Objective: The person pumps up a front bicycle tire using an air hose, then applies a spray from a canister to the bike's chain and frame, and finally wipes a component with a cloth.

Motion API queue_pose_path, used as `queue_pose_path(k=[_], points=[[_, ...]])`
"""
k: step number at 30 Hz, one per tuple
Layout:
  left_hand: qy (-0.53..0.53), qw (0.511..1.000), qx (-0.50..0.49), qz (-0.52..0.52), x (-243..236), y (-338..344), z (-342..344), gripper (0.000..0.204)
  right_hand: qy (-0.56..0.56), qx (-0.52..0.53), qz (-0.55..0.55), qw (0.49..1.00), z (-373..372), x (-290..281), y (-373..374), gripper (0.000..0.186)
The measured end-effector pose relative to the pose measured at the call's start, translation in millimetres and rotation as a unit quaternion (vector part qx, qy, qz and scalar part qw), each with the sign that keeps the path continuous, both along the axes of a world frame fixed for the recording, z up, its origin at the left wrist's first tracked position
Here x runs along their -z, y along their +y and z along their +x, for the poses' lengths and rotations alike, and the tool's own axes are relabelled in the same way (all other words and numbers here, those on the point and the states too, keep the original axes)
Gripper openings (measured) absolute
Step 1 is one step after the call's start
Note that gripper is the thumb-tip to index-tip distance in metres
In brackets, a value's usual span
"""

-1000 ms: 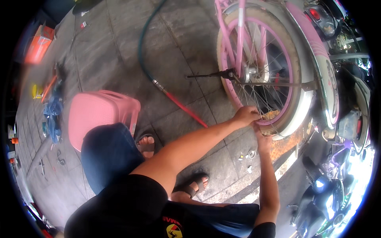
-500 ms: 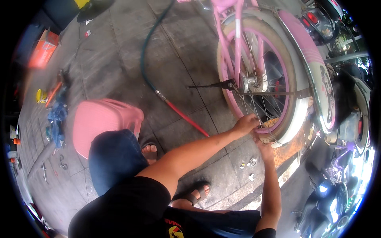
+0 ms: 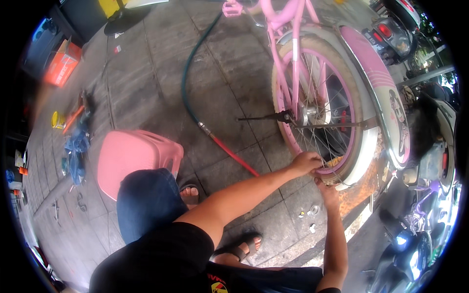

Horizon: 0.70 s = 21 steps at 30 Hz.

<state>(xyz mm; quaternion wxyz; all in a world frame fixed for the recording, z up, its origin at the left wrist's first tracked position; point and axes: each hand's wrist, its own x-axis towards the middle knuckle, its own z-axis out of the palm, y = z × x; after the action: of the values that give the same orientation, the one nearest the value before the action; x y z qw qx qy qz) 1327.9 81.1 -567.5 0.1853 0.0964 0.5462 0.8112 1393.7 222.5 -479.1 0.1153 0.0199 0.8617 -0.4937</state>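
Observation:
A pink bicycle wheel (image 3: 348, 105) with a pink rim, a tan-walled tyre and a white mudguard stands at the right. At the lower part of its rim, my left hand (image 3: 307, 164) is closed, fingertips pinched beside the spokes. What lies between those fingertips is too small to make out. Just below, my right hand (image 3: 328, 192) is closed against the tyre's outer side, thumb pointing up, its other fingers partly hidden. The kickstand (image 3: 264, 117) sticks out to the left of the hub.
A pink plastic stool (image 3: 129, 151) stands by my knee. A green and red hose (image 3: 195, 115) crosses the paving. Small parts (image 3: 312, 212) lie near my right forearm. Parked scooters (image 3: 410, 254) line the right side; an orange box (image 3: 63, 63) and scattered tools sit at the left.
The view has shifted slightly, so the scene sits a little lower and farther right. Both hands stay at the same part of the wheel, with little visible movement.

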Motion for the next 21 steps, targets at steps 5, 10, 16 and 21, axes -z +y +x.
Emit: queue_pose_path(k=[5, 10, 16, 21], points=[[-0.037, 0.997, -0.055, -0.026, -2.1, 9.7, 1.6, 0.02, 0.043, -0.01, 0.009, 0.999, 1.0, 2.6, 1.6, 0.037], [-0.036, 0.999, -0.008, 0.03, 9.8, -2.6, 1.7, 0.023, 0.052, -0.015, -0.014, 0.998, 2.2, 2.6, -5.3, 0.036], [-0.082, 0.997, 0.001, -0.008, -12.9, 11.6, 2.8, 0.024, 0.079, -0.021, 0.014, 0.997, 3.9, 13.6, 22.8, 0.038], [-0.044, 0.998, 0.045, 0.028, 12.7, -8.7, -11.8, 0.025, 0.072, -0.044, -0.008, 0.996, -9.5, 19.8, 11.4, 0.04]])
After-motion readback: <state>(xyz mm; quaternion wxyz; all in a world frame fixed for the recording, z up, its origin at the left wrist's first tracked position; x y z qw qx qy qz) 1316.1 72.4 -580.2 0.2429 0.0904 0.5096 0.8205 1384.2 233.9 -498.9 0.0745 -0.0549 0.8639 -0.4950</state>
